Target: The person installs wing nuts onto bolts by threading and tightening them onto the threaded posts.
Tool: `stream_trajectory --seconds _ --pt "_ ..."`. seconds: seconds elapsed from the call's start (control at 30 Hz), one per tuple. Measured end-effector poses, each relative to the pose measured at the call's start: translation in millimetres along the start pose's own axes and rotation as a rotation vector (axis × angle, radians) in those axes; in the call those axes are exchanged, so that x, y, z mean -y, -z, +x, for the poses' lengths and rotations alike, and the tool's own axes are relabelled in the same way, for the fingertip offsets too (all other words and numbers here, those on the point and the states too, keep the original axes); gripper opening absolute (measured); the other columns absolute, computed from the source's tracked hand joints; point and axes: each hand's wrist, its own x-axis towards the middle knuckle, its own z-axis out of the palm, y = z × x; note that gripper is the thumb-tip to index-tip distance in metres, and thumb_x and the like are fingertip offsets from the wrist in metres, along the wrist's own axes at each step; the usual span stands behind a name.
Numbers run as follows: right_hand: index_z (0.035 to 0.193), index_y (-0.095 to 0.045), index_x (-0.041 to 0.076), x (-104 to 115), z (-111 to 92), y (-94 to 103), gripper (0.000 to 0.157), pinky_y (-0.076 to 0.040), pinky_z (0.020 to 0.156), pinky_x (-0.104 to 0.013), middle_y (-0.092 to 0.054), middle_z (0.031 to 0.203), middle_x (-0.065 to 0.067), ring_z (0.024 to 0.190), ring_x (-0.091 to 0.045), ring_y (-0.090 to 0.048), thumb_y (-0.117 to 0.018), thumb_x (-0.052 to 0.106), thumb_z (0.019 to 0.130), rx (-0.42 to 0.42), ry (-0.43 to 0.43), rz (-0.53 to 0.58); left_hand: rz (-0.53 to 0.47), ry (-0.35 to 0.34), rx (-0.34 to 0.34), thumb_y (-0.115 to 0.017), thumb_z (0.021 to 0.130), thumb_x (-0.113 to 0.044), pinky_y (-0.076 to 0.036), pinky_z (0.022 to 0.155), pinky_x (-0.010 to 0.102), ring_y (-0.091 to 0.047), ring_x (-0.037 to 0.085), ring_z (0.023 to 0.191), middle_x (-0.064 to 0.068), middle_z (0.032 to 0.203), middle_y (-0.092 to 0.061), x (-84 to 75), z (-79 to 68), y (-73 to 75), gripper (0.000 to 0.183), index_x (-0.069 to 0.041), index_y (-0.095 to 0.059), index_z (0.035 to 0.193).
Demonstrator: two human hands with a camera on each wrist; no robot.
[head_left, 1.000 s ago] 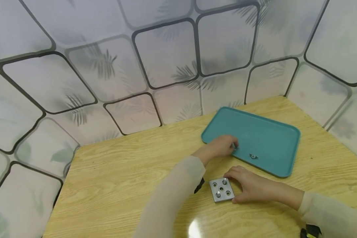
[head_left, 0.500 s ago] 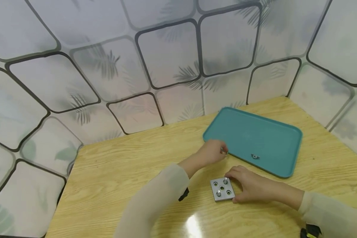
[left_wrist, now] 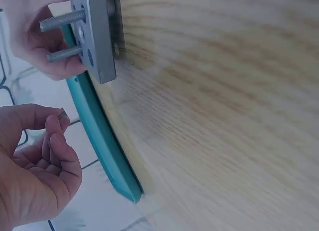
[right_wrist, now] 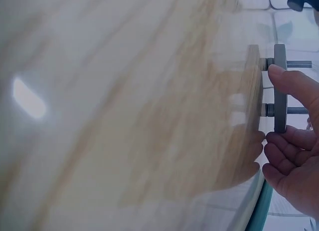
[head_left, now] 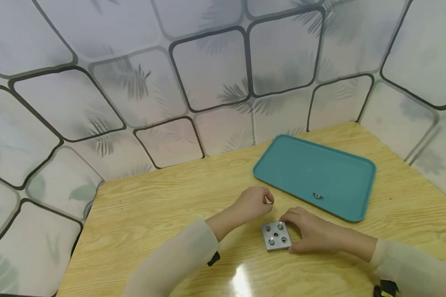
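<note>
A square metal plate (head_left: 276, 236) lies flat on the wooden table, with several holes and two threaded bolts (left_wrist: 64, 21) standing up through it. Bolt heads under the plate show in the right wrist view. My right hand (head_left: 316, 231) grips the plate at its right side, thumb on the near corner and fingers on the far one. Just left of and beyond the plate, my left hand (head_left: 253, 203) pinches a small metal wing nut (left_wrist: 63, 114) between thumb and forefinger; the fingers hide most of it. Another wing nut (head_left: 317, 196) lies on the teal tray (head_left: 319, 165).
The tray sits at the back right, its near edge close beyond my right hand. Patterned curtain-like walls (head_left: 215, 70) rise behind the wooden table (head_left: 145, 231) and at its sides. Light glares off the tabletop (head_left: 240, 280) near the front.
My left hand has come away from the tray, leftward and nearer to me, carrying the wing nut toward the metal plate. My right hand stays on the plate.
</note>
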Motion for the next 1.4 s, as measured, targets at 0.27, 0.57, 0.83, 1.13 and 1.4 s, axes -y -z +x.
stream_trajectory --seconds 0.27,0.57,0.83,1.13,1.4 --pt "0.116 -0.059 0.003 1.7 -0.2 -3.2 0.063 -0.047 0.087 -0.041 -0.057 0.111 -0.002 0.104 -0.022 -0.052 -0.082 0.037 0.069 -0.030 -0.010 -0.037 -0.144 0.043 -0.040 -0.067 0.082 -0.010 -0.040 0.052 0.019 -0.048 0.005 0.059 -0.004 0.070 -0.057 9.5 -32.8 -1.5 0.011 -0.006 -0.069 0.092" --pt "0.115 -0.059 0.003 5.4 1.6 0.2 0.062 -0.048 0.086 -0.040 -0.058 0.110 -0.002 0.103 -0.021 -0.052 -0.083 0.035 0.068 -0.046 -0.013 -0.044 -0.273 0.012 -0.021 -0.067 0.077 -0.001 -0.038 0.049 0.016 -0.044 0.002 0.056 -0.007 0.065 -0.052 2.0 -59.1 -12.1 0.014 -0.002 -0.069 0.091" --pt "0.115 -0.059 0.003 5.6 2.3 -1.6 0.062 -0.048 0.085 -0.041 -0.058 0.110 -0.002 0.103 -0.022 -0.053 -0.083 0.036 0.068 -0.045 -0.025 -0.035 -0.169 -0.050 -0.021 -0.066 0.078 -0.003 -0.039 0.049 0.014 -0.043 0.000 0.056 -0.007 0.069 -0.052 -4.2 -70.0 -20.8 0.018 -0.002 -0.069 0.096" --pt "0.114 -0.060 0.003 5.6 5.1 -2.6 0.062 -0.048 0.085 -0.039 -0.058 0.109 -0.002 0.101 -0.021 -0.053 -0.083 0.036 0.068 -0.037 -0.022 -0.042 -0.065 -0.097 -0.040 -0.067 0.080 -0.005 -0.040 0.052 0.012 -0.046 -0.002 0.060 -0.006 0.073 -0.056 -7.4 -72.8 -22.1 0.014 -0.002 -0.071 0.093" --pt "0.114 -0.060 0.002 6.8 7.8 0.4 0.063 -0.048 0.084 -0.040 -0.058 0.109 -0.004 0.101 -0.024 -0.053 -0.083 0.040 0.068 -0.034 0.011 -0.047 0.034 -0.136 0.027 -0.068 0.081 -0.006 -0.042 0.058 0.009 -0.052 -0.003 0.067 -0.001 0.081 -0.065 -6.8 -65.7 -13.4 0.011 -0.004 -0.073 0.091"
